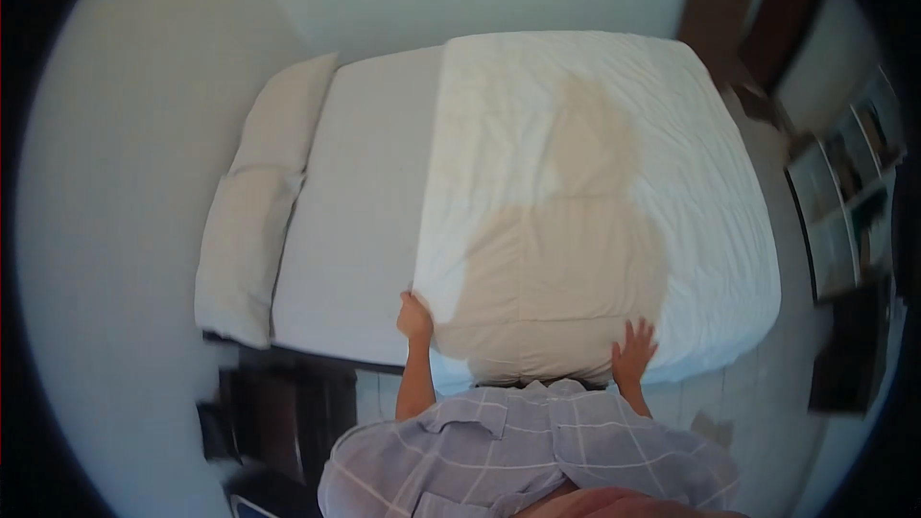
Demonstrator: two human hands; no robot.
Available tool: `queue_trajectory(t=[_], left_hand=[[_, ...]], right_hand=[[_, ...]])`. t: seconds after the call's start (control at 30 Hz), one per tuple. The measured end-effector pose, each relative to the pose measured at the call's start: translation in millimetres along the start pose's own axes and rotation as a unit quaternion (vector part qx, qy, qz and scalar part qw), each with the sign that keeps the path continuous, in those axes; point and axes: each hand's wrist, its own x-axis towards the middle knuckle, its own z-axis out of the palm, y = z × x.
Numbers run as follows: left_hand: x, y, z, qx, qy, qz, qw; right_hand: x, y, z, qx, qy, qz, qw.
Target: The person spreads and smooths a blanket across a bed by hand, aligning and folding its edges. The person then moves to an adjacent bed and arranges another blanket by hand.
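A white duvet [710,211] is spread over the right part of the bed, with my shadow falling across its middle. My left hand [415,317] is closed on the duvet's left edge, close to the near side of the bed. Fingers spread, my right hand [634,353] rests on the duvet near its front edge. Left of the duvet, the grey fitted sheet [369,153] lies bare and smooth. Two pale pillows, a near one [245,249] and a far one [283,120], lie side by side at the head of the bed.
A dark bedside cabinet [293,412] stands at the lower left beside the bed. Along the right wall is a shelf unit [825,201] with items on it, and a dark box-like piece [849,350] below. A brown door [715,10] is at the far right.
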Motion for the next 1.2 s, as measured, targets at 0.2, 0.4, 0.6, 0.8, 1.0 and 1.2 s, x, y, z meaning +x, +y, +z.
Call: queue_trajectory(t=[0.2,0.4,0.6,0.8,1.0,1.2], left_hand=[[-42,23,-8,-0.018,0.251,0.088,0.964],[-139,159,-132,-0.506,-0.033,0.246,0.826],[-298,200,-352,-0.508,-0.065,0.722,0.465],[-387,196,-431,-0.381,0.002,0.829,0.409],[-434,167,-441,-0.372,-0.006,0.793,0.483],[-470,107,-473,-0.341,-0.006,0.778,0.528]], right_hand=[[-5,102,-13,-0.023,0.072,0.083,0.994],[50,139,-23,0.085,0.042,-0.104,0.990],[93,146,-17,0.159,-0.006,-0.231,0.960],[105,107,-1,0.154,-0.073,-0.339,0.925],[61,-4,12,0.205,-0.176,-0.397,0.877],[16,-82,46,0.178,-0.217,-0.401,0.872]])
